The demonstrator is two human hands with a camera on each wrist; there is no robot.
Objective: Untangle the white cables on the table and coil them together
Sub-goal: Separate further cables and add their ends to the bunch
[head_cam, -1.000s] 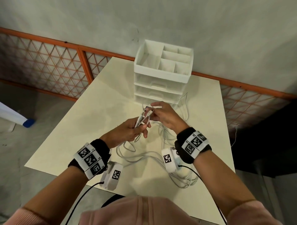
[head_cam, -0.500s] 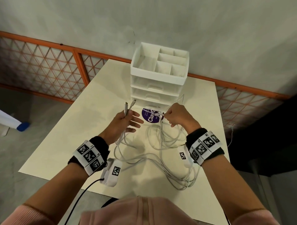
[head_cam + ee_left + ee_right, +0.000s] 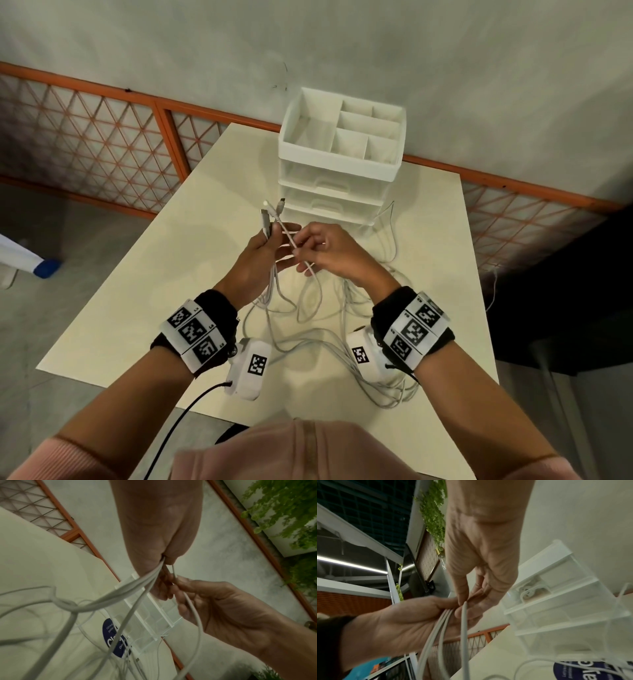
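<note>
The right hand [image 3: 329,253] pinches a single white cable [image 3: 291,241] between thumb and fingertips, feeding its plug end up and left toward the left hand [image 3: 260,260], which touches it and grips two more cables [image 3: 269,291] upright with plugs [image 3: 272,210] pointing away. Both hands hover above the table [image 3: 144,281], wrists raised. The cables' long runs hang down into a loose tangle [image 3: 342,325] lying between the forearms, nearer the right.

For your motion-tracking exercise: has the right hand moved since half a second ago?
Yes. The right hand has moved leftward across the front of the drawer organizer, meeting the left hand and pinching one white cable.
</note>
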